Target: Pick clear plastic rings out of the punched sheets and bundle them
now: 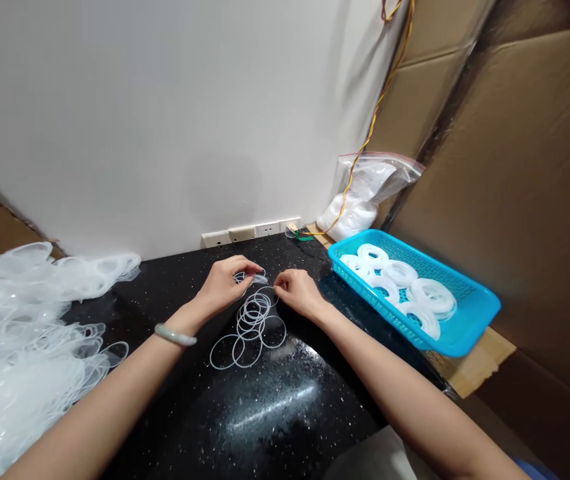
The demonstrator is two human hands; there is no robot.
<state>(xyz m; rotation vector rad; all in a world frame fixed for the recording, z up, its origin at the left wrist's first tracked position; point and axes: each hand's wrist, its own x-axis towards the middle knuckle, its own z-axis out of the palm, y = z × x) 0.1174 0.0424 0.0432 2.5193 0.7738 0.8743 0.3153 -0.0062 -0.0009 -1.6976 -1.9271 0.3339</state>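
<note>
My left hand (222,283), with a pale bangle (175,335) on the wrist, pinches a small bunch of translucent rings (259,279) between thumb and fingers. Just to its right, my right hand (299,292) is closed, its thumb and fingertips pinched at the edge of a single thin ring (271,289). Below and between the hands, several loose translucent rings (252,320) lie overlapping in a trail on the black speckled countertop (179,420). The curled fingers partly hide what each hand grips.
A large heap of translucent rings (19,380) covers the left side. At right stands a blue plastic basket (475,313) holding several coiled ring bundles (432,298). Behind it are a clear zip bag (355,207) and a twisted wire (377,107). Sockets (242,233) line the wall's foot; cardboard (529,167) rises at right.
</note>
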